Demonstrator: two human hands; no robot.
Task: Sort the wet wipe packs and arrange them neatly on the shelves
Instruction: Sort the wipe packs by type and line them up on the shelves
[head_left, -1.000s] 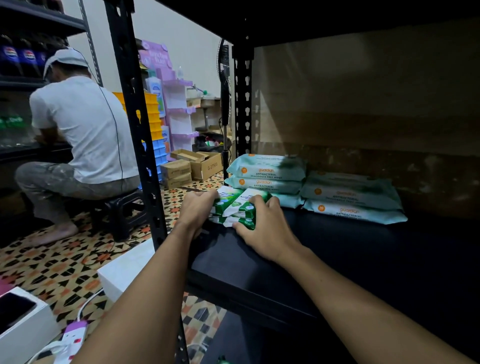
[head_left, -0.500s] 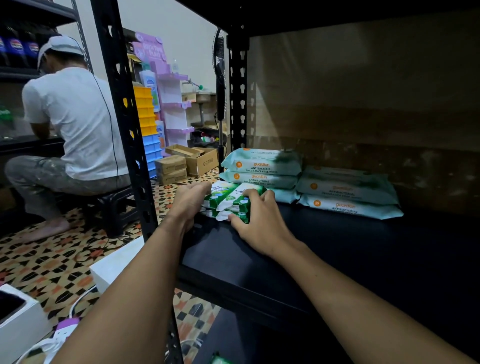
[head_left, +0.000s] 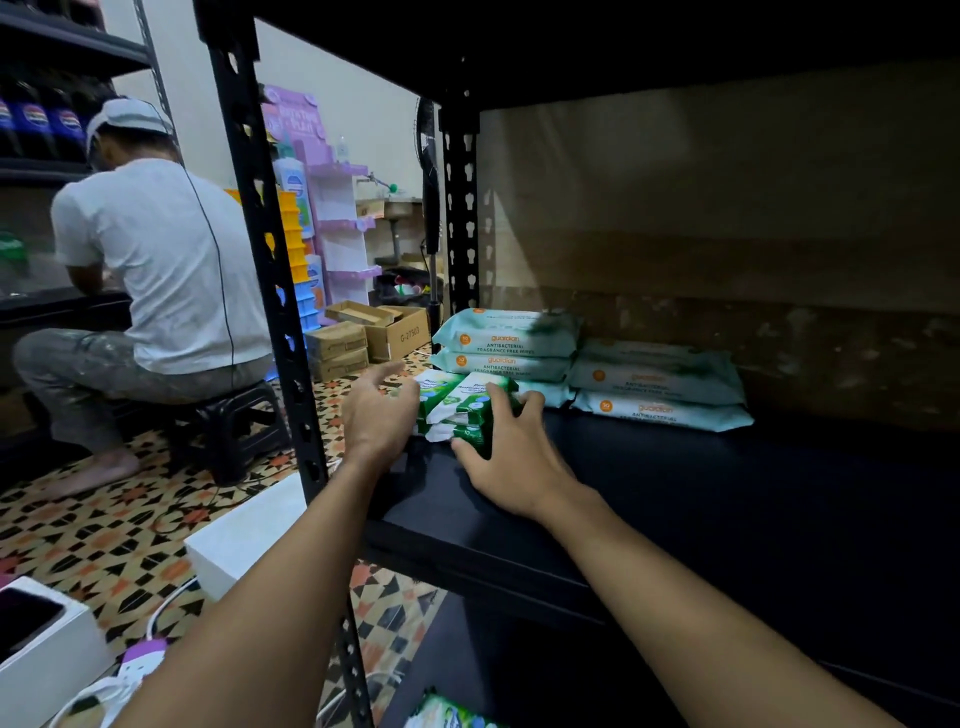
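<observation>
Black shelf (head_left: 675, 499) under stacked wipe packs (head_left: 657, 387)

Green-and-white small packs (head_left: 457, 410); pale teal large packs (head_left: 654, 384) with orange dots. Black shelf (head_left: 727, 499). Floor (head_left: 104, 525) tiled in orange, black and cream geometric pattern. Lilac stand (head_left: 337, 208).

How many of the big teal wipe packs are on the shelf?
5: three stacked at left, the lowest partly hidden behind green packs; two stacked at right. Others may be hidden.
</observation>
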